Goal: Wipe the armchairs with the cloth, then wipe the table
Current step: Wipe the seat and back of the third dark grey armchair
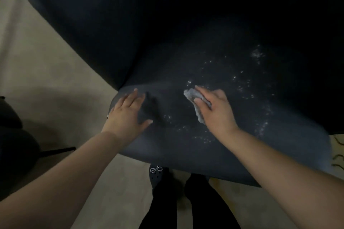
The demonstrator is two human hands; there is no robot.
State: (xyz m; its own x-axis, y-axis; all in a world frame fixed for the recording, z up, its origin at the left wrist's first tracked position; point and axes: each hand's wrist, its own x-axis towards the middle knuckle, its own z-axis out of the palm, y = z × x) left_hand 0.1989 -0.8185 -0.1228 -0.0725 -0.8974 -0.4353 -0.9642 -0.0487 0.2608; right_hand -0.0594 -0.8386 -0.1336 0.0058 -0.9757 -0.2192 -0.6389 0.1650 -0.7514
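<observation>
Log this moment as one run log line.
stage: wiping armchair seat | right hand: presses cloth | left hand: flat on seat | white specks remain

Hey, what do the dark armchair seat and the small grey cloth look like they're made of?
Dark blue-grey armchair seat: probably matte woven upholstery; it dents and creases by the left hand. Small grey cloth under the right hand: looks like soft, fuzzy textile, crumpled with fluffy edges.
</observation>
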